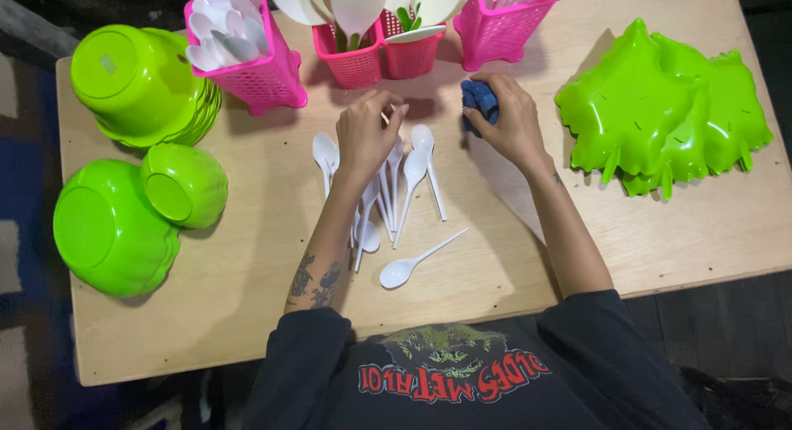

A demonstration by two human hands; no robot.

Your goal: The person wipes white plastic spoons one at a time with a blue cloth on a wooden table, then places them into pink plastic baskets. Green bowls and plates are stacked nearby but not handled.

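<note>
Left hand [365, 133] pinching white spoon [394, 162] from loose pile at table [247, 298] centre. Right hand [510, 121] clenched on blue cloth [478, 100] just beside. Best lift one spoon clear, wipe bowl fully, steady grip near handle.

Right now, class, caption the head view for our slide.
Left hand picks among white spoons while right hand grips a blue cloth on the wooden table.

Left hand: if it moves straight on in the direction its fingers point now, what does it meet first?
Probably the pink basket of white spoons, straight beyond the left hand; bare table lies between, as far as this view shows.
</note>
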